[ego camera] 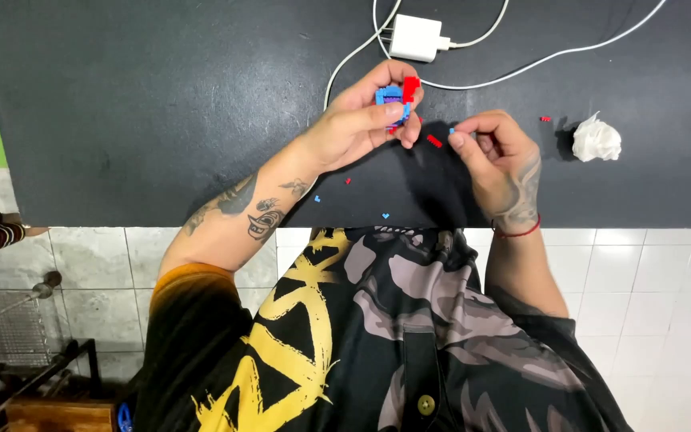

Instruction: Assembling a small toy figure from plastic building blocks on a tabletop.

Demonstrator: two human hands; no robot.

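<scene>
The left hand [365,120] grips a partly built blue-and-red small-brick model [397,98]; the right hand [493,152] pinches a tiny blue brick [452,130] beside it. Loose small bricks [385,215] wait near the wrists.

brick model [394,99]: half hidden by fingers [377,112] | cable [601,36]: cut off at top

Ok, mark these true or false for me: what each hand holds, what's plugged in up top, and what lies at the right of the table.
1. The left hand holds a blue and red brick build. True.
2. The right hand is empty. False: it pinches a tiny blue piece.
3. A white charger lies on the dark table. True.
4. A green cup stands at right. False: a crumpled white tissue lies there.
</scene>
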